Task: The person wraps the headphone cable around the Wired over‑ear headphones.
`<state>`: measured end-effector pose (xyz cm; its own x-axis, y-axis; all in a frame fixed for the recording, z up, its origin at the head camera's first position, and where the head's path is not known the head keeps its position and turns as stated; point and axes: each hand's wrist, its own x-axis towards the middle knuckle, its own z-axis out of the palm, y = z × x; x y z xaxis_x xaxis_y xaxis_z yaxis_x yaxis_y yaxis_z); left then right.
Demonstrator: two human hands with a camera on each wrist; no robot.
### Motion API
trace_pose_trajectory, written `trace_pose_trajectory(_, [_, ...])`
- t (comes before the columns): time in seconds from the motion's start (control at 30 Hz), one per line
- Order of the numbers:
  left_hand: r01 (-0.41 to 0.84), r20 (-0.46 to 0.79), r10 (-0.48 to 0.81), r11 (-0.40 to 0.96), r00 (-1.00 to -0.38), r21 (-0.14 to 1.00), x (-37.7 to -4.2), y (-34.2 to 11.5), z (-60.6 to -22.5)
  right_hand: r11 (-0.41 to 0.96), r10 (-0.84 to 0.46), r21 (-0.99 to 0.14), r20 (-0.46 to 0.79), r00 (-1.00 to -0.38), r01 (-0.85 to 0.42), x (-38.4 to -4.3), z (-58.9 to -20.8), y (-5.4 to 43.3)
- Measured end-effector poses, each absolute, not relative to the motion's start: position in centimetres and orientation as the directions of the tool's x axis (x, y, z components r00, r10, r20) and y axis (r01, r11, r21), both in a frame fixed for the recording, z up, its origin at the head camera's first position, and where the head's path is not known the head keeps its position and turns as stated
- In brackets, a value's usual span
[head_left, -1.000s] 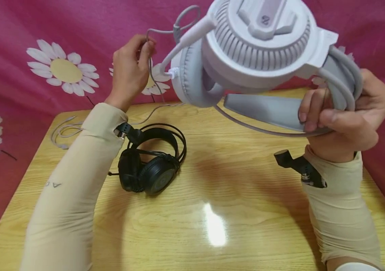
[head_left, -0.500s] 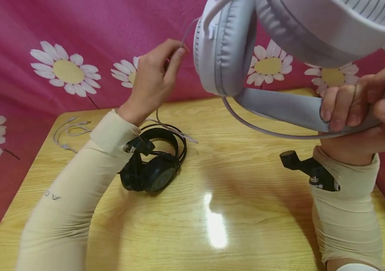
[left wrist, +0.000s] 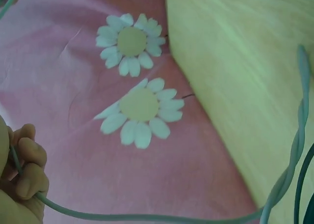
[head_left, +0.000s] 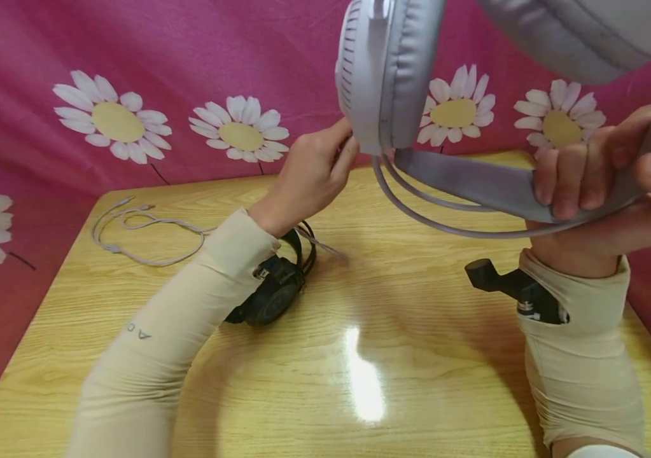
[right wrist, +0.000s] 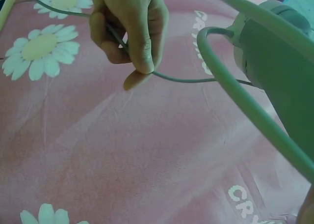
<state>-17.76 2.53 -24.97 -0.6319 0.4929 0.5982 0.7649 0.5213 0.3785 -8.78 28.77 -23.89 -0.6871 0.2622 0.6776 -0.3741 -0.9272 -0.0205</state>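
Your left hand [head_left: 310,178] pinches the thin grey cable [right wrist: 189,80] between thumb and fingers. From these fingertips, one run of cable leads toward the white headset [head_left: 362,89]; the other hangs away toward the table [head_left: 428,356]. The head view shows the near earcup [head_left: 411,76] just right of your left fingertips; contact between them cannot be confirmed.

Your right hand [head_left: 606,181] is curled around the grey headband [head_left: 468,181], holding the headset raised above the table. Both earcups sit above and forward of the band, the farther right one cut off by the frame edge.

Below your left fingers, the black headphones [head_left: 273,299] rest on the table, partly covered by your forearm. Farther left of those fingers lies a loop of light cable [head_left: 112,248].
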Motion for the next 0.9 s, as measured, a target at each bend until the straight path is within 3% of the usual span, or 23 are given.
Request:
trace_pose_trajectory(0.2, [0.785, 0.544, 0.574, 0.522, -0.612, 0.333, -16.7, 3.6, -26.4, -0.894, 0.307, -0.068, 0.626, -0.717, -0.442, -9.0, -23.7, 28.4])
trace_pose_trajectory(0.43, [0.821, 0.553, 0.625, 0.525, -0.552, 0.227, -15.3, 4.6, -27.1, -0.772, 0.494, -0.148, 0.471, -0.731, -0.618, -9.9, -23.6, 27.7])
trace_pose_trajectory(0.67, [0.823, 0.536, 0.665, 0.558, -0.519, 0.104, -14.9, 4.5, -27.1, -0.438, 0.651, -0.334, 0.522, -0.55, -0.835, -10.1, -24.1, 27.4])
trace_pose_trajectory(0.9, [0.799, 0.502, 0.665, 0.593, -0.553, 0.095, -14.4, 3.6, -27.1, -0.217, 0.676, -0.405, 0.594, -0.436, -0.888, -10.1, -23.6, 27.1])
